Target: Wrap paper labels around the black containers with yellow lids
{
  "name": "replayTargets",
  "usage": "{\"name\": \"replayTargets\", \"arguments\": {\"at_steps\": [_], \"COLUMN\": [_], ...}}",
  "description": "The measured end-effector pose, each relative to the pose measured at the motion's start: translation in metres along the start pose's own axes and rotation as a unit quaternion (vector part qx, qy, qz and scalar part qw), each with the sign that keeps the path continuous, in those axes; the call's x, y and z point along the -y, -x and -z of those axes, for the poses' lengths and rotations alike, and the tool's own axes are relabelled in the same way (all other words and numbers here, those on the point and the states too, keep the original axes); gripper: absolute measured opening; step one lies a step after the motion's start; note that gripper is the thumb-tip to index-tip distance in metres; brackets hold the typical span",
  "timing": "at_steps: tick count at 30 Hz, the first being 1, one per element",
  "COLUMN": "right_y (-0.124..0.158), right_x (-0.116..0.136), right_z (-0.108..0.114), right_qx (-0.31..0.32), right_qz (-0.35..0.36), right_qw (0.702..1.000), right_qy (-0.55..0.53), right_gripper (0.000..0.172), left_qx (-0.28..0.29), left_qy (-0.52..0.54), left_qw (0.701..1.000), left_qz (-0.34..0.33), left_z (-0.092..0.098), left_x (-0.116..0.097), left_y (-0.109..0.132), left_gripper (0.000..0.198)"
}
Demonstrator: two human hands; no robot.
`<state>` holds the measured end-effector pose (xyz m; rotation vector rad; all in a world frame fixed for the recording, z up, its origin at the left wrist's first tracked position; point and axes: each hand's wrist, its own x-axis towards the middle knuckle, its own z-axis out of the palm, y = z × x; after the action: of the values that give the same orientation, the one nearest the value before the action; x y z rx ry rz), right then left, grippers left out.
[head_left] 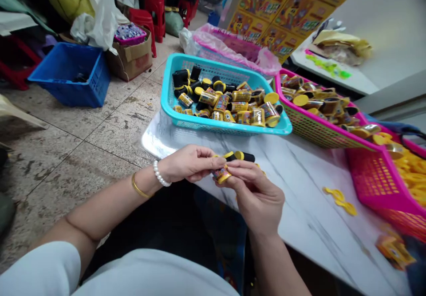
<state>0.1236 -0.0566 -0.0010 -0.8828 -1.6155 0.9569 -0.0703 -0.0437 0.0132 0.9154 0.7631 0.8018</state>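
Observation:
Both my hands meet over the near edge of the marble-patterned table (299, 189). Between their fingertips is a small yellow item with a printed wrap (222, 175). My left hand (189, 163), with a pearl bracelet at the wrist, pinches it from the left. From the right, my right hand (259, 194) grips it with thumb and fingers. Just behind the fingers, black cylinders with yellow caps (245, 156) lie on the table. Beyond them stands a turquoise basket (226, 128), holding several black and yellow wrapped cylinders.
Pink baskets (372, 176) with wrapped cylinders and yellow parts line the right side. Yellow loops (340, 200) and a wrapped piece (395, 251) lie on the table. A blue crate (71, 83), a cardboard box (133, 61) and red stools (155, 9) stand on the floor.

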Motion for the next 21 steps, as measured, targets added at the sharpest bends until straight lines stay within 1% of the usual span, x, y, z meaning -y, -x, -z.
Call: {"name": "replayTargets", "arguments": {"at_steps": [4,6,7,10,12,13,15,16,17,18,19,21], "right_y": [-0.008,-0.016,-0.023,-0.053,-0.081,-0.095,-0.118,-0.124,-0.125,-0.121,-0.112,-0.082], "right_x": [0.008,0.013,0.016,0.021,0.022,0.022,0.021,0.022,0.024,0.027,0.03,0.033], "right_z": [0.003,0.004,0.005,0.007,0.007,0.008,0.012,0.015,0.019,0.024,0.03,0.043], "right_qx": [0.051,0.059,0.052,-0.007,-0.048,-0.055,-0.019,0.001,0.009,0.003,-0.012,-0.044], "right_qz": [0.078,0.116,0.137,0.217,0.265,0.274,0.27,0.262,0.257,0.256,0.256,0.241], "right_qw": [0.99,0.981,0.977,0.954,0.93,0.921,0.905,0.898,0.891,0.886,0.883,0.888], "right_qy": [0.107,0.142,0.157,0.209,0.252,0.272,0.329,0.354,0.374,0.386,0.392,0.39], "right_gripper": [0.031,0.033,0.034,0.033,0.025,0.02,0.015,0.015,0.016,0.017,0.017,0.017], "left_qx": [0.002,0.004,0.001,-0.022,-0.044,-0.054,-0.08,-0.094,-0.109,-0.123,-0.137,-0.16], "left_qy": [0.048,0.082,0.1,0.136,0.138,0.13,0.1,0.077,0.049,0.018,-0.016,-0.077], "left_qw": [0.999,0.997,0.995,0.991,0.989,0.99,0.992,0.992,0.992,0.991,0.989,0.982], "left_qz": [0.002,0.0,0.0,0.003,-0.004,-0.01,-0.021,-0.027,-0.032,-0.039,-0.047,-0.066], "left_z": [0.004,0.006,0.007,0.009,0.008,0.007,0.003,0.001,-0.001,-0.004,-0.006,-0.01], "left_x": [0.002,0.004,0.006,0.009,0.01,0.01,0.011,0.011,0.012,0.012,0.013,0.014], "left_y": [-0.001,-0.001,-0.002,-0.002,-0.001,0.0,0.002,0.003,0.004,0.006,0.007,0.009], "left_gripper": [0.057,0.058,0.059,0.061,0.06,0.057,0.049,0.047,0.045,0.044,0.042,0.036]}}
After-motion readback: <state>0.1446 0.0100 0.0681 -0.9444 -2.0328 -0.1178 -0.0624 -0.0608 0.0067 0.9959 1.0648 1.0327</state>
